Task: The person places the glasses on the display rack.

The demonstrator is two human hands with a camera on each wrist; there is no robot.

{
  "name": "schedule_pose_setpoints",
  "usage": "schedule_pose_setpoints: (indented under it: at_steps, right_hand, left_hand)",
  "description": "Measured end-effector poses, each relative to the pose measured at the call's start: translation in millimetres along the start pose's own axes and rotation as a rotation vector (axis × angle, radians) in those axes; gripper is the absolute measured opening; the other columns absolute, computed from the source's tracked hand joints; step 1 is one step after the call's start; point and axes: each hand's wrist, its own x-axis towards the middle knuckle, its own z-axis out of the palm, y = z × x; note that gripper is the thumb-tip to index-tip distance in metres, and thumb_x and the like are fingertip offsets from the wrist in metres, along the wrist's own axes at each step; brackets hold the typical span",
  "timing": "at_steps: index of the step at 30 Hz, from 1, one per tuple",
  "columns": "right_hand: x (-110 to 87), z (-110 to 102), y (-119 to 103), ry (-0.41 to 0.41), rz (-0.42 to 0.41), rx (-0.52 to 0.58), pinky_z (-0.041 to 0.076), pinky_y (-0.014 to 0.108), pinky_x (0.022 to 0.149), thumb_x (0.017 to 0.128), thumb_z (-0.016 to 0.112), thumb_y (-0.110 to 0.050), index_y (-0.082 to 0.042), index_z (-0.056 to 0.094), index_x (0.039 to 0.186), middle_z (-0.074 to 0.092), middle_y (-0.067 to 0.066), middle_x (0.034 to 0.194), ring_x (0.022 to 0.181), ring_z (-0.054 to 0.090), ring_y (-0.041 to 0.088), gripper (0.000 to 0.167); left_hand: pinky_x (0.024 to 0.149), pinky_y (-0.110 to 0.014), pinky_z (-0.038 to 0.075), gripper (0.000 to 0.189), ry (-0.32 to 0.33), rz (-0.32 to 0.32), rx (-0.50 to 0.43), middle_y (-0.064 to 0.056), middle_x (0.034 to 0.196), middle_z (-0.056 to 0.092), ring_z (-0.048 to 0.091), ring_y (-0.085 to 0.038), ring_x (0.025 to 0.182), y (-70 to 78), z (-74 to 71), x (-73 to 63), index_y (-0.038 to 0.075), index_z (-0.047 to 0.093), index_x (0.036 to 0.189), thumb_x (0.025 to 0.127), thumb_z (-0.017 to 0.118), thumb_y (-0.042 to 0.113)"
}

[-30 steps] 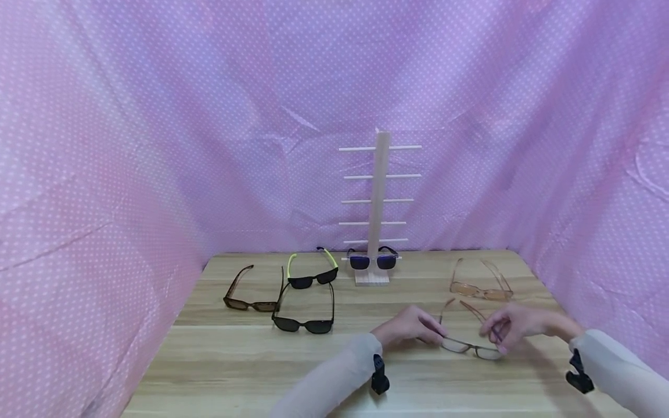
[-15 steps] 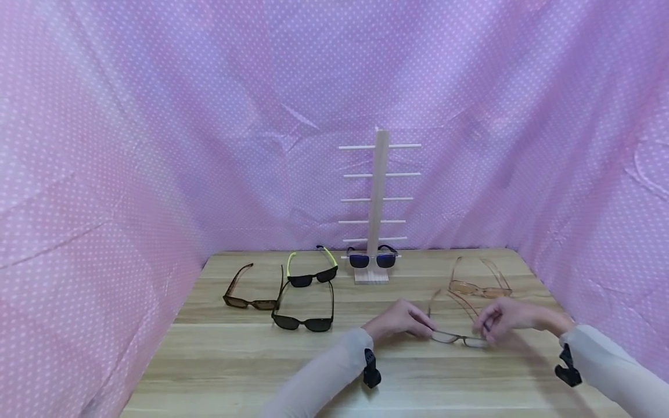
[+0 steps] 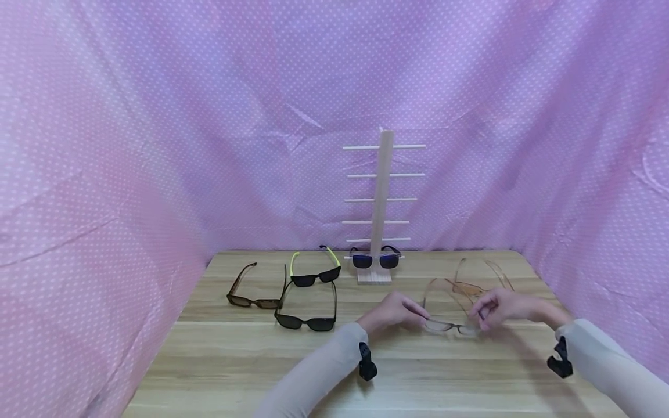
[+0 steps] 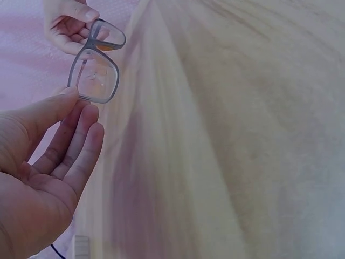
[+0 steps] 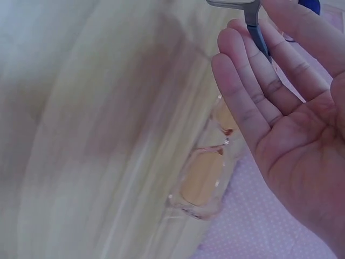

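Observation:
Between my two hands is a pair of clear-lensed eyeglasses [image 4: 97, 75] with a thin grey frame, its temples unfolded and pointing to the back. My left hand [image 3: 393, 310] pinches the left end of the frame between thumb and fingertips, the other fingers extended below. At the opposite end, my right hand [image 3: 502, 307] pinches the frame near the hinge; the right wrist view shows the grey temple [image 5: 257, 39] running between thumb and fingers. The glasses are held over the wooden table [image 3: 407, 377]. Behind the right hand lie orange-tinted glasses [image 5: 202, 178], partly covered by it in the head view.
A wooden display stand [image 3: 383, 186] with several crossbars rises at the back, dark blue-lensed sunglasses [image 3: 363, 262] on its lowest bar. To the left lie brown sunglasses [image 3: 254, 302], black ones with yellow-green temples [image 3: 316, 280] and plain black ones [image 3: 305, 323]. Pink dotted cloth [image 3: 261, 116] surrounds the table.
Both hands have moved left and toward the back with the clear eyeglasses, which now overlap the orange-tinted pair in the head view. The other glasses and the stand stay in place.

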Motion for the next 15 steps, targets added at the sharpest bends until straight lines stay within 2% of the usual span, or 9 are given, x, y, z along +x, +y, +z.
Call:
schedule_pose_setpoints:
  at_steps: [3,6,10,15]
  right_hand:
    - [0.0,-4,-5,0.03,0.01,-0.019,0.058,0.024,0.073,0.086,0.071,0.003,0.021,0.058,0.122,0.072,0.016,0.09,0.079,0.066,0.009,0.042]
    - [0.2,-9,-12,0.061,0.027,-0.045,0.058,0.024,0.076,0.087,0.072,0.0,0.02,0.057,0.124,0.073,0.015,0.092,0.081,0.067,0.009,0.045]
    - [0.4,-16,-22,0.093,0.056,-0.082,0.058,0.024,0.078,0.088,0.075,-0.006,0.016,0.059,0.126,0.072,0.011,0.094,0.083,0.065,0.008,0.046]
    - [1.4,-26,-33,0.134,0.042,-0.102,0.059,0.022,0.079,0.089,0.076,-0.007,0.014,0.06,0.127,0.074,0.016,0.102,0.089,0.068,0.007,0.046]
  left_hand:
    - [0.087,-0.016,0.053,0.01,0.015,0.004,0.001,0.006,0.098,0.08,0.067,0.002,0.093,3.9,-2.3,1.7,0.014,0.084,0.092,0.084,0.083,0.009]
    - [0.081,-0.015,0.054,0.01,0.016,0.035,-0.007,0.004,0.097,0.08,0.067,0.002,0.087,9.5,-7.4,2.8,0.012,0.083,0.094,0.084,0.082,0.008]
    - [0.085,-0.015,0.054,0.011,0.016,0.077,0.0,0.003,0.099,0.08,0.067,0.003,0.092,16.3,-15.1,3.7,0.011,0.083,0.097,0.086,0.082,0.011]
    - [0.09,-0.016,0.053,0.013,0.027,0.09,-0.01,0.004,0.101,0.08,0.067,0.002,0.099,23.8,-20.9,6.7,0.013,0.083,0.1,0.087,0.082,0.016]
